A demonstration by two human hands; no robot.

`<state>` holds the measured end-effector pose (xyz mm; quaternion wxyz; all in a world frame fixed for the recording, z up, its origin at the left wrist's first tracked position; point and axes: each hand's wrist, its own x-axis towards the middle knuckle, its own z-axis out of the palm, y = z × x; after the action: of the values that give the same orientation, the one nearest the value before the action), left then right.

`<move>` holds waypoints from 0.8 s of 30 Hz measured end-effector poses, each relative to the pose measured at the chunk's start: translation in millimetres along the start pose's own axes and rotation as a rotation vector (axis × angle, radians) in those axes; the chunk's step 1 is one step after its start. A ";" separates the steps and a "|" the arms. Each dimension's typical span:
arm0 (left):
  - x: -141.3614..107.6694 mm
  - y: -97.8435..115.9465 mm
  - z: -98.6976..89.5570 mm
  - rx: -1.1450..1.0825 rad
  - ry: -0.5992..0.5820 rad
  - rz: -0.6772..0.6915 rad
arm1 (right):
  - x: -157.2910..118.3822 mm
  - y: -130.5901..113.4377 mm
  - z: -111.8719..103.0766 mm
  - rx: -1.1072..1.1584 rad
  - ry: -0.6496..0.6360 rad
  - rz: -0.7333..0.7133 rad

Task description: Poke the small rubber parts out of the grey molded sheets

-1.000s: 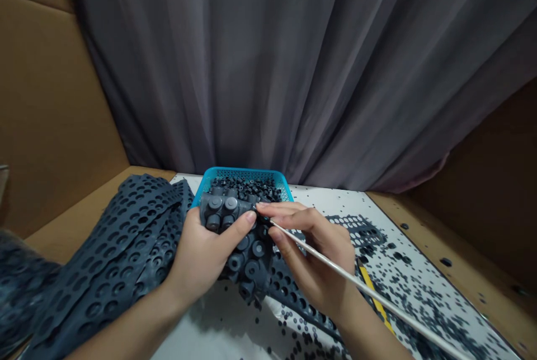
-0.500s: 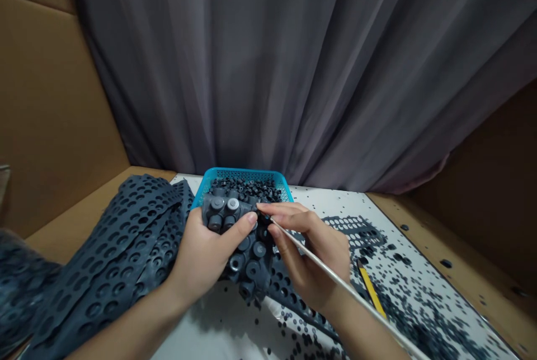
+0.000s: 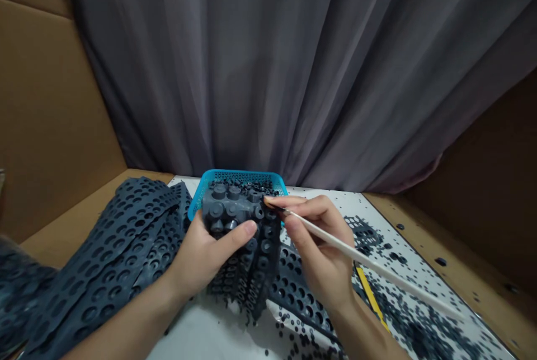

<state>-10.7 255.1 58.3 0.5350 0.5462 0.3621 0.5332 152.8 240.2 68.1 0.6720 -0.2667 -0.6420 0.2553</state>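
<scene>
Head view: the left hand (image 3: 210, 253) is closed around a studded rubber strip (image 3: 241, 237), dark grey in colour. The thumb lies across the studs and the palm supports the strip from below. The strip is held just in front of a blue plastic basket (image 3: 235, 176), overlapping its near rim, and its lower end hangs down toward a white work surface (image 3: 210, 332). The right hand (image 3: 323, 248) is closed on a thin white rod (image 3: 369, 259), pinching it between thumb and fingers. The dark tip of the rod is at the upper right corner of the strip, beside the studs. The rod runs from there across the hand toward the lower right.

Small dark rubber pieces (image 3: 245, 185) fill the basket. A stack of punched rubber sheets (image 3: 109, 248) lies to the left of the left hand. A further punched sheet (image 3: 364, 234) lies to the right of the right hand, among scattered rubber pieces (image 3: 415, 315) on the white surface. A yellow pencil (image 3: 370, 293) lies on that surface below the right hand. A grey curtain (image 3: 268, 69) hangs behind the work area
</scene>
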 end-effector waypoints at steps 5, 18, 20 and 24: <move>8.1 -2.3 -15.0 -0.315 -0.207 -0.115 | 2.8 7.3 -6.2 0.234 0.056 0.028; 16.2 -5.2 -13.1 0.009 -0.025 -0.126 | 10.4 9.7 -18.5 -0.123 -0.117 -0.049; 13.0 -5.1 -12.6 -0.007 -0.020 -0.138 | 11.3 9.8 -19.1 -0.170 -0.119 -0.087; 8.0 -6.2 -11.5 -0.072 -0.001 -0.160 | 10.4 9.3 -17.6 -0.229 -0.159 -0.131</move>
<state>-19.4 266.2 52.2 0.5956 0.4962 0.3847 0.5011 170.9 253.5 68.7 0.5994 -0.2781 -0.7341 0.1563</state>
